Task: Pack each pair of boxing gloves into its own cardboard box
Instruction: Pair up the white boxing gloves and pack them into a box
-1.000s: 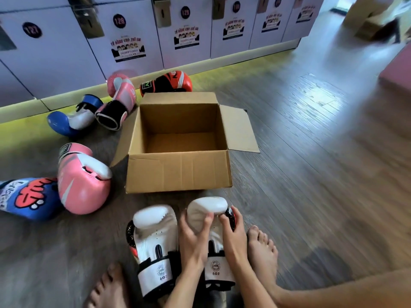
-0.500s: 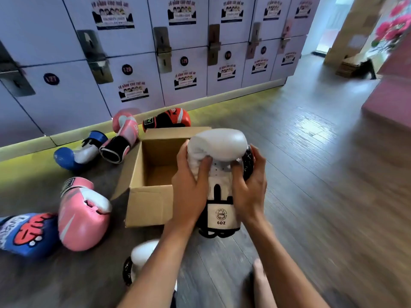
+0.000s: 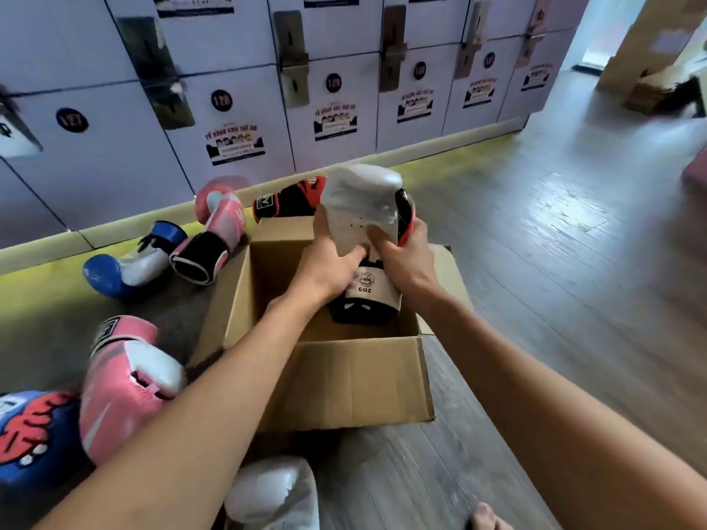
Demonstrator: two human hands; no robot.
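Left hand [image 3: 329,265] and right hand [image 3: 409,258], fingers curled, clasp white boxing glove [image 3: 363,193] mid-body above cardboard box [image 3: 355,380]; judged light, soft-padded, slick, so a two-sided grip suits.

The upper white glove [image 3: 359,208] has a black cuff, a red edge and a black round stamp on its white wrist band. The lower white glove [image 3: 271,491] is plain white. The cardboard box [image 3: 355,380] is plain brown. The near pink glove [image 3: 122,388] has a white thumb and white streak; the cartoon glove [image 3: 30,434] is blue, patterned red and white. The lockers [image 3: 114,158] are pale lilac with black number discs. The floor [image 3: 554,281] is grey-brown wood grain.
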